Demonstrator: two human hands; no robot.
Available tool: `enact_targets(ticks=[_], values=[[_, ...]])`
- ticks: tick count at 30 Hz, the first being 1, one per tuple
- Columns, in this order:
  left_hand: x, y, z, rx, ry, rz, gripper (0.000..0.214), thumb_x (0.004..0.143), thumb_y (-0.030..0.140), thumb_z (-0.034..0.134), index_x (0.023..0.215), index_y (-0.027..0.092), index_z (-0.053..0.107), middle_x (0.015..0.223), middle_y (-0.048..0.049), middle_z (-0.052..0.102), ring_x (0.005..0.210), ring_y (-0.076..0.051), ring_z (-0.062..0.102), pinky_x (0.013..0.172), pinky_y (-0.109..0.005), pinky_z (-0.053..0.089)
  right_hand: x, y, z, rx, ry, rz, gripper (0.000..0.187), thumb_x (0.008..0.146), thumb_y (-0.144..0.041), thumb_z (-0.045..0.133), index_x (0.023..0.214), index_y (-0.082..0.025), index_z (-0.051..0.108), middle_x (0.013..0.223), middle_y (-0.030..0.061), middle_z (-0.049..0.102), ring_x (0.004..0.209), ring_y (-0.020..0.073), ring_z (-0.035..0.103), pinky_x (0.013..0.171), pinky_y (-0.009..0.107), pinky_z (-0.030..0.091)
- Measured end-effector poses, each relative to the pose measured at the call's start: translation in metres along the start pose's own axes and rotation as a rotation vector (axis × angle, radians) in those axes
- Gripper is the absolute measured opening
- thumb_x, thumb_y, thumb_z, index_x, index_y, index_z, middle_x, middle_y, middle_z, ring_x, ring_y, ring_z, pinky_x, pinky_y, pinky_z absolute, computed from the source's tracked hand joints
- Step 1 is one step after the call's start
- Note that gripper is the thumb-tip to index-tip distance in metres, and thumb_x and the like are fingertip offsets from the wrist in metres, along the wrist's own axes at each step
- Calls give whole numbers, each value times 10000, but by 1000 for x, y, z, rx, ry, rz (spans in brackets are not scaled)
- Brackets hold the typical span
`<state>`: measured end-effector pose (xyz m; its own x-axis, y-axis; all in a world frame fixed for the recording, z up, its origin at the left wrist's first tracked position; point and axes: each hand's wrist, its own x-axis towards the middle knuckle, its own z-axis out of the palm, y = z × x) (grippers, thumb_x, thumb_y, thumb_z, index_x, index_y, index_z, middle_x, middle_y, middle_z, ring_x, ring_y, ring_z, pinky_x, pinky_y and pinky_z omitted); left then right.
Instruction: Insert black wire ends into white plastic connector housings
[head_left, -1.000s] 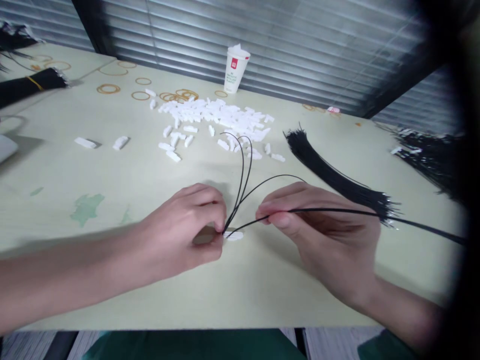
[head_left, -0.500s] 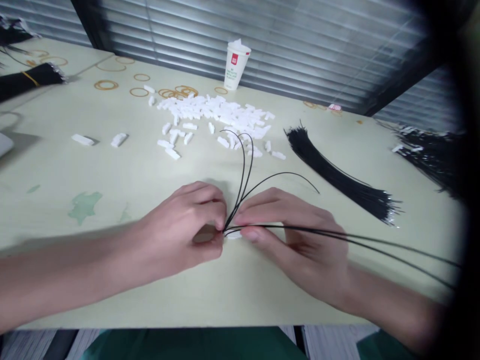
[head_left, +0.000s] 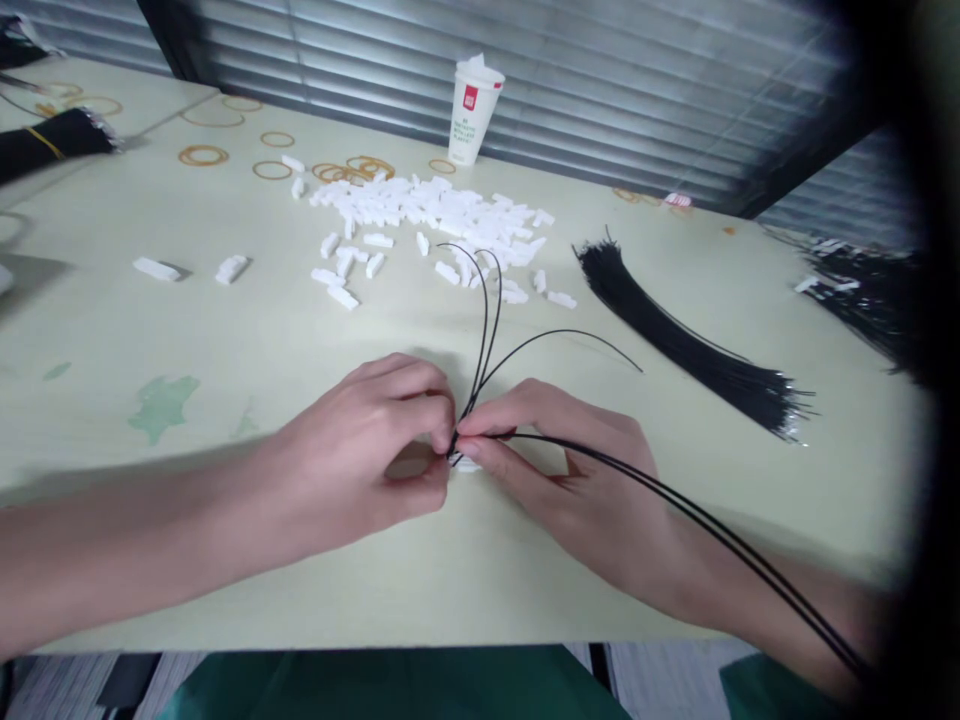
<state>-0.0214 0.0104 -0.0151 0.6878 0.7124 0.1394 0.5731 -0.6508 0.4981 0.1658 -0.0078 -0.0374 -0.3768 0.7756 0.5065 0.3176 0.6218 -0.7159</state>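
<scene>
Black wires (head_left: 652, 482) come together at the centre of the frame, between the fingertips of the two hands. Left of them, the left hand (head_left: 375, 430) has its grip drawn to a pinch, thumb and forefinger at the wires' lower ends; whether it also has hold of something smaller is hidden. From the right, the right hand (head_left: 581, 475) has its grip closed thumb to fingertip on the wires, close against the left fingertips. Two lengths trail from it over the wrist to the lower right; three thin strands (head_left: 480, 372) curve upward, one bending right. Just under the fingertips, a white piece (head_left: 468, 465) shows partly on the pale table (head_left: 465, 570).

Farther out, many white pieces (head_left: 442, 210) lie heaped at upper centre. Right of them rests a loose black bundle (head_left: 682, 345), slanting, with another dark mass (head_left: 862, 300) at the right edge. Rubber bands (head_left: 330, 173) and an upright paper cup (head_left: 474, 115) stand behind the heap. At upper left lies a banded black bundle (head_left: 75, 135).
</scene>
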Motion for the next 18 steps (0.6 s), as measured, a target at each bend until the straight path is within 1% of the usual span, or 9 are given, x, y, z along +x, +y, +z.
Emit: enact_targets(ticks=[5, 9, 12, 15, 18], values=[[-1, 0, 1, 5, 18, 11, 135, 752, 143, 529, 825, 133, 643, 874, -66, 560, 889, -193, 519, 748, -305, 448, -1, -1, 0, -17, -7, -6, 100, 792, -95, 594, 859, -163, 624, 831, -23, 640, 778, 58, 581, 720, 160, 482], [-1, 1, 0, 15, 1, -6, 133, 745, 137, 531, 817, 126, 642, 862, -67, 557, 885, -193, 518, 765, -312, 439, 0, -2, -2, -64, -40, -24, 98, 806, -104, 576, 864, -173, 616, 817, -22, 631, 761, 65, 570, 686, 173, 473], [0, 1, -1, 20, 5, -3, 115, 746, 139, 526, 789, 124, 632, 858, -66, 556, 876, -189, 517, 758, -306, 435, 0, 0, -1, -108, -73, -78, 96, 816, -112, 564, 874, -176, 604, 817, -16, 625, 742, 74, 552, 682, 188, 465], [2, 2, -1, 28, 4, 6, 97, 739, 130, 526, 760, 123, 620, 834, -57, 551, 846, -180, 518, 738, -295, 432, 0, 3, 1, -144, -46, -156, 74, 821, -128, 560, 873, -173, 587, 809, -1, 617, 730, 94, 534, 677, 221, 459], [3, 2, -1, 33, 4, 17, 68, 720, 119, 540, 723, 129, 607, 816, -49, 548, 839, -179, 521, 734, -292, 427, 1, 2, 4, -209, -28, -245, 81, 821, -109, 538, 869, -165, 571, 745, 10, 596, 678, 110, 510, 620, 254, 443]])
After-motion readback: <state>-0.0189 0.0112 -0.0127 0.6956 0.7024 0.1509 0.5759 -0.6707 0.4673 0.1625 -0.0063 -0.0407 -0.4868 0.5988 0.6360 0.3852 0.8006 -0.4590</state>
